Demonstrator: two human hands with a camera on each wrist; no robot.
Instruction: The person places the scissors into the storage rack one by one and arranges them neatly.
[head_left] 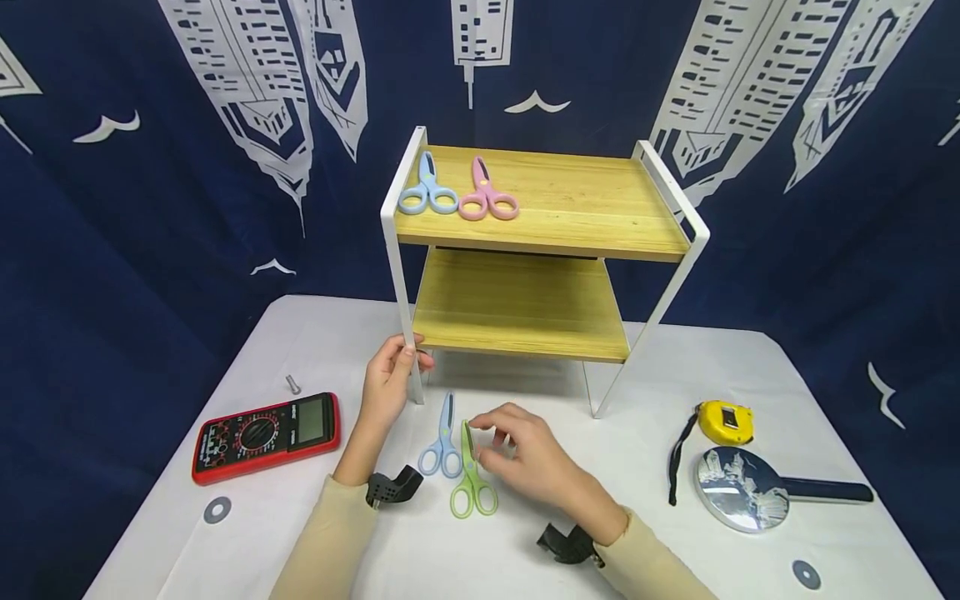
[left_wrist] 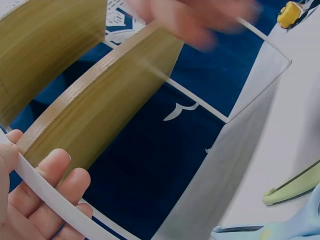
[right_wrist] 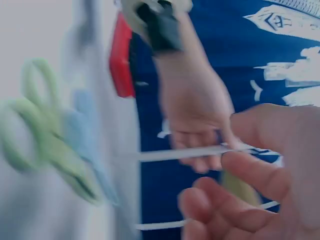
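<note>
A two-tier shelf [head_left: 525,300] with wooden boards and a white metal frame stands at the back of the table. My left hand [head_left: 388,379] grips its front left leg, fingers curled round the white bar [left_wrist: 45,197] beside the lower board. Over the table my right hand [head_left: 528,450] hovers with bent, relaxed fingers and nothing between them. Just left of it lie green scissors [head_left: 471,479], with light blue scissors [head_left: 444,442] alongside. On the upper board rest another light blue pair of scissors [head_left: 427,190] and a pink pair of scissors [head_left: 486,196], side by side at the left.
To the left lie a red and black multimeter [head_left: 266,437], a small bolt [head_left: 293,384] and a washer [head_left: 217,510]. A yellow tape measure [head_left: 726,423], a magnifying glass [head_left: 742,489] and another washer [head_left: 806,575] are at the right. Behind hangs a dark blue patterned curtain [head_left: 165,217].
</note>
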